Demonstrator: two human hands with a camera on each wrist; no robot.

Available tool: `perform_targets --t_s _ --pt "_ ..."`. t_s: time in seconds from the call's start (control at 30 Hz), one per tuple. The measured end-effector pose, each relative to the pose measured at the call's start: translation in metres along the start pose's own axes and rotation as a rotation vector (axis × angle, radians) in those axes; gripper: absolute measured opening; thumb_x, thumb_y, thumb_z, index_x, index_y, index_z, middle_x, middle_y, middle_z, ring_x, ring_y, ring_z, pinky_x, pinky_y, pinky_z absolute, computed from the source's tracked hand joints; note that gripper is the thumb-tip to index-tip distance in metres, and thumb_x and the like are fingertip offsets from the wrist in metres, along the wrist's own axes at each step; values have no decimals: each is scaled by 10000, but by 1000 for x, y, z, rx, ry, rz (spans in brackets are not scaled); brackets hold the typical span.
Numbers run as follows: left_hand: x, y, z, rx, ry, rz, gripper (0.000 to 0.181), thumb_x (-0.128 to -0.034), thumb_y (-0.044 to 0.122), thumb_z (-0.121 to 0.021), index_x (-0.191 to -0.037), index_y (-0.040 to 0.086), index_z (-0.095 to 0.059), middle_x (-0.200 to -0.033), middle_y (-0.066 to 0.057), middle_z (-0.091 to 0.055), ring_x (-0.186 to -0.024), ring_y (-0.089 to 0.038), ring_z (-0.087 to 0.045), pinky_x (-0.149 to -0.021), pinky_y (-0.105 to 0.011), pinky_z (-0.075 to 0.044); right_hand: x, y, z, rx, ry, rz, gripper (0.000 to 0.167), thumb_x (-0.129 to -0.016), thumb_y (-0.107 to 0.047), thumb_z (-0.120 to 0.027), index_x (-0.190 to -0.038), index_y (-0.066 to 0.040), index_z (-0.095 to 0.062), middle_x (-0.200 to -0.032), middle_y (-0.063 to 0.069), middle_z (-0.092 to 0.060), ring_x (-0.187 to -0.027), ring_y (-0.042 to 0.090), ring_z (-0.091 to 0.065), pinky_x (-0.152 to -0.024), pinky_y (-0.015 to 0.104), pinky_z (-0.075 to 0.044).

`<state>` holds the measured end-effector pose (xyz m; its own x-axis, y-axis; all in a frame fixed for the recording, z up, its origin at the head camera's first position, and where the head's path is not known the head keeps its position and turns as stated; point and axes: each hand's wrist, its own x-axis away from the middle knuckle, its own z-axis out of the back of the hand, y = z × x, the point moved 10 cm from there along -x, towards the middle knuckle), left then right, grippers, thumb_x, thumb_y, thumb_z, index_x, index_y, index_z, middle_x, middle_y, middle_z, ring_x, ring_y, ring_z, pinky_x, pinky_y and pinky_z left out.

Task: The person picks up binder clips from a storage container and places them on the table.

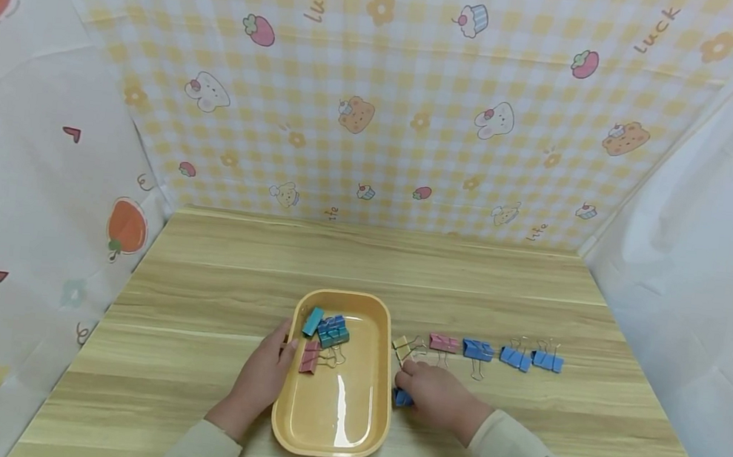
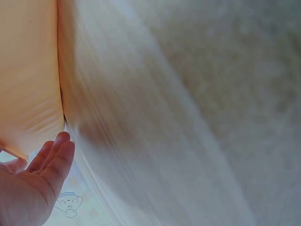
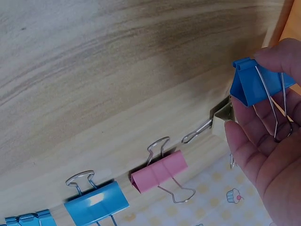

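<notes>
My left hand [image 1: 263, 367] grips the left side of a yellow tray [image 1: 328, 446], thumb at the rim and fingers along the outer wall. In the left wrist view, that wall stands beside the fingers. My right hand [image 1: 433, 392], just right of the tray, pinches a blue binder clip [image 3: 263, 84] between thumb and fingers, its wire handles hanging toward the palm. A yellow binder clip [image 1: 403, 348] lies close by, partly hidden by the fingers in the right wrist view. Inside the tray are a pink binder clip [image 1: 309, 357] and several teal and blue ones [image 1: 332, 337].
Rightward from the yellow clip, a row on the wooden table [image 1: 234, 274] holds a pink binder clip [image 1: 444, 343] and three blue binder clips [image 1: 477, 350]. A checked cloth [image 1: 382, 81] hangs behind the table, with pale cloths at both sides.
</notes>
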<state>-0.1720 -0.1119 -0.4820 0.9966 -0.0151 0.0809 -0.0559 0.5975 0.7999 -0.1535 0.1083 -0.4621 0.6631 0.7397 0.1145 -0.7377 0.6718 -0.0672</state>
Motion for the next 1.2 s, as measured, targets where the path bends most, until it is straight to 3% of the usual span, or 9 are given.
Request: perform_targets --t_s 0.63,1.03,1.2 --pt "1 1 1 -15 -3 9 545 -1051 237 -404 -1505 -23 -254 -1472 -263 -373 -1349 -397 -369 -1078 -556 -326 -3 -2 -12 21 -18 -5 359 -693 -114 -832 -989 -137 -631 -895 -26 -546 -769 137 -533 -681 298 -522" --pt "0 -1 0 -4 -5 15 542 -1050 228 -406 -1510 -13 -249 -1458 -260 -391 -1322 -391 -408 -1053 -557 -362 -5 0 -19 14 -67 -27 345 -693 -113 -825 -980 -150 -637 -879 -38 -527 -765 127 -525 -657 301 -509" --pt "-1 -2 -1 7 -9 24 543 -1049 230 -403 -1512 -8 -247 -1485 -248 -363 -1353 -389 -366 -1076 -554 -329 -6 0 -19 3 -80 -39 346 -694 -106 -822 -991 -152 -649 -869 -44 -524 -757 119 -527 -650 299 -509"
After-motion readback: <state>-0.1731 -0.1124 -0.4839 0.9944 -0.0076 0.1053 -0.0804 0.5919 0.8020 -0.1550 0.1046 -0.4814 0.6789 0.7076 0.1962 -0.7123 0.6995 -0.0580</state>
